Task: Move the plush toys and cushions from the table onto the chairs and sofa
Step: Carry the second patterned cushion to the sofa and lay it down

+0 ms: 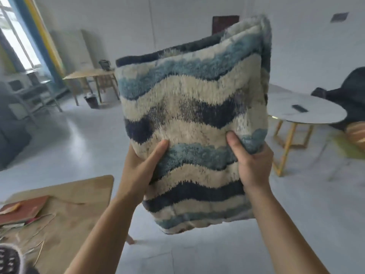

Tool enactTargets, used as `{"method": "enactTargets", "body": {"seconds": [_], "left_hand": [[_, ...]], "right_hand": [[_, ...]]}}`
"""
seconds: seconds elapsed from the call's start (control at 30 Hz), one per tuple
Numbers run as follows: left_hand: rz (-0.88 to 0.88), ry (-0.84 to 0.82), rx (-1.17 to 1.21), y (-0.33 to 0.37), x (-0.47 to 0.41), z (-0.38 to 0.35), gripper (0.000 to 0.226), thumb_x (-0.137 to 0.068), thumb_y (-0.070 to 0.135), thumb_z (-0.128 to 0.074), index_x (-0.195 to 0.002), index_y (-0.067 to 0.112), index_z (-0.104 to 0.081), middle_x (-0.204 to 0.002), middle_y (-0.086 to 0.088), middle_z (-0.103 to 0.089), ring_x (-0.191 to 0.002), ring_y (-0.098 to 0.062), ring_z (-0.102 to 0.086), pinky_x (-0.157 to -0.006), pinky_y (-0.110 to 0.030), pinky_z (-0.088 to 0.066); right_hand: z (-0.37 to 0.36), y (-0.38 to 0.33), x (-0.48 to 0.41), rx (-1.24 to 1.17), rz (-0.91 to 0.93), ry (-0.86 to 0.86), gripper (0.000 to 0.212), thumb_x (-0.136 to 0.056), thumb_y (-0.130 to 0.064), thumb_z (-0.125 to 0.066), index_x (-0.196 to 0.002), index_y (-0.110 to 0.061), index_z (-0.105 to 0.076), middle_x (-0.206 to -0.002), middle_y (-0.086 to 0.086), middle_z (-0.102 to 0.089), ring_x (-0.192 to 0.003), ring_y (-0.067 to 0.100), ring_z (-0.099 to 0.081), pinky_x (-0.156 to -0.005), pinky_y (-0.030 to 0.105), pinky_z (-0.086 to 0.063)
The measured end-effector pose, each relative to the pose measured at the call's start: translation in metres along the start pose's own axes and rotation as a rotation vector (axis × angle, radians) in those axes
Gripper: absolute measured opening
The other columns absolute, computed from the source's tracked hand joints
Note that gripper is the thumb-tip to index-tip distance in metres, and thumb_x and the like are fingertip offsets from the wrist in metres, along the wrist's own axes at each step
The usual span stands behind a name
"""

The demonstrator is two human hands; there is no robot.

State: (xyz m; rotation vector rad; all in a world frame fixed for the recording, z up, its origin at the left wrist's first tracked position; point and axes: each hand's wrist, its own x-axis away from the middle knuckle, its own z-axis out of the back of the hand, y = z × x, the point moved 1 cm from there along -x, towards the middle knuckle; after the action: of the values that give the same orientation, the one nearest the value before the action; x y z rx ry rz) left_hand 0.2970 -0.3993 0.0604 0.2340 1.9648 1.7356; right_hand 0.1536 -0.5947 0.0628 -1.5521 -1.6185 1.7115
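Note:
A fluffy cushion (pixel 195 107) with wavy cream, light blue and navy stripes hangs upright in the air in front of me, held by both hands. My left hand (pixel 141 169) grips its lower left edge, thumb on the front. On the lower right edge my right hand (pixel 251 161) is closed the same way. The wooden table (pixel 79 196) lies at the lower left, off to the side of the cushion. A furry black-and-white object (pixel 9 260), maybe a plush toy, shows at the bottom left corner.
A red book (pixel 23 209) and dry stalks lie on the wooden table. A round white table (pixel 308 110) with yellow legs stands right, a dark phone (pixel 300 108) on it. Beyond it sits a dark beanbag (pixel 347 95). A grey sofa (pixel 9 123) is far left.

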Motion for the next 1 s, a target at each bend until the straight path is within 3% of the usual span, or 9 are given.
{"method": "enactTargets", "body": {"seconds": [0.07, 0.17, 0.37, 0.5, 0.6, 0.7, 0.83, 0.93, 1.0], "left_hand": [[-0.007, -0.008, 0.042, -0.006, -0.003, -0.064, 0.062, -0.077, 0.049, -0.085, -0.128, 0.02, -0.062, -0.117, -0.005, -0.076, -0.109, -0.026, -0.073, -0.093, -0.048, -0.059], [-0.032, -0.047, 0.089, -0.011, -0.008, -0.167, 0.056, -0.078, 0.039, -0.078, -0.126, 0.014, -0.064, -0.114, -0.006, -0.077, -0.106, -0.026, -0.074, -0.086, -0.041, -0.062], [-0.085, -0.183, 0.188, -0.016, -0.019, -0.35, 0.054, -0.084, 0.031, -0.074, -0.13, 0.005, -0.061, -0.115, -0.01, -0.076, -0.103, -0.025, -0.075, -0.078, -0.033, -0.062], [-0.092, -0.225, 0.24, -0.024, -0.041, -0.454, 0.054, -0.085, 0.032, -0.075, -0.131, 0.009, -0.061, -0.119, -0.009, -0.075, -0.11, -0.028, -0.073, -0.091, -0.048, -0.06], [-0.084, -0.277, 0.285, -0.044, -0.065, -0.528, 0.054, -0.086, 0.034, -0.078, -0.132, 0.011, -0.061, -0.122, -0.008, -0.074, -0.114, -0.029, -0.071, -0.099, -0.059, -0.054], [-0.076, -0.323, 0.292, -0.071, -0.093, -0.606, 0.048, -0.086, 0.034, -0.077, -0.127, 0.013, -0.063, -0.113, 0.005, -0.077, -0.109, -0.019, -0.073, -0.099, -0.052, -0.057], [-0.067, -0.449, 0.331, -0.093, -0.141, -0.73, 0.046, -0.089, 0.034, -0.075, -0.13, 0.019, -0.063, -0.124, -0.002, -0.074, -0.117, -0.023, -0.069, -0.105, -0.055, -0.051], [-0.053, -0.567, 0.379, -0.094, -0.175, -0.832, 0.051, -0.089, 0.034, -0.074, -0.135, 0.018, -0.06, -0.127, -0.004, -0.072, -0.12, -0.024, -0.068, -0.106, -0.056, -0.05], [-0.067, -0.649, 0.386, -0.092, -0.188, -0.903, 0.045, -0.091, 0.034, -0.073, -0.132, 0.021, -0.061, -0.126, -0.001, -0.073, -0.119, -0.022, -0.068, -0.105, -0.055, -0.051]], "right_hand": [[0.052, 0.003, -0.021, 0.009, 0.003, 0.013, 0.033, -0.079, -0.029, -0.08, -0.054, -0.034, -0.059, -0.052, -0.022, -0.059, -0.053, -0.005, -0.058, -0.056, 0.011, -0.045], [0.137, 0.008, -0.056, 0.064, -0.001, 0.021, 0.047, -0.084, -0.016, -0.078, -0.047, -0.036, -0.057, -0.046, -0.021, -0.054, -0.047, -0.006, -0.053, -0.052, 0.009, -0.041], [0.284, 0.002, -0.132, 0.16, -0.01, 0.147, 0.016, -0.085, -0.024, -0.079, -0.082, -0.014, -0.067, -0.07, -0.016, -0.069, -0.068, 0.002, -0.067, -0.065, 0.016, -0.051], [0.359, 0.008, -0.189, 0.214, 0.005, 0.239, 0.041, -0.083, -0.034, -0.08, -0.115, -0.01, -0.072, -0.103, -0.001, -0.079, -0.095, 0.008, -0.074, -0.074, 0.016, -0.055], [0.409, 0.029, -0.237, 0.283, -0.005, 0.286, 0.05, -0.082, -0.044, -0.081, -0.114, -0.007, -0.073, -0.101, 0.001, -0.079, -0.095, 0.009, -0.074, -0.073, 0.015, -0.055], [0.461, 0.058, -0.286, 0.332, 0.0, 0.339, 0.063, -0.078, -0.055, -0.079, -0.112, -0.002, -0.073, -0.089, -0.002, -0.075, -0.084, 0.006, -0.072, -0.069, 0.012, -0.051], [0.532, 0.082, -0.364, 0.411, -0.013, 0.423, 0.05, -0.082, -0.043, -0.075, -0.109, -0.001, -0.073, -0.084, -0.01, -0.074, -0.08, -0.001, -0.07, -0.07, 0.012, -0.051], [0.593, 0.083, -0.422, 0.494, -0.014, 0.499, 0.026, -0.086, -0.039, -0.072, -0.092, -0.014, -0.069, -0.073, -0.019, -0.069, -0.073, -0.002, -0.067, -0.068, 0.012, -0.05], [0.637, 0.082, -0.453, 0.54, 0.008, 0.573, 0.024, -0.086, -0.04, -0.071, -0.087, -0.017, -0.067, -0.07, -0.02, -0.067, -0.07, -0.002, -0.065, -0.067, 0.011, -0.049]]}}
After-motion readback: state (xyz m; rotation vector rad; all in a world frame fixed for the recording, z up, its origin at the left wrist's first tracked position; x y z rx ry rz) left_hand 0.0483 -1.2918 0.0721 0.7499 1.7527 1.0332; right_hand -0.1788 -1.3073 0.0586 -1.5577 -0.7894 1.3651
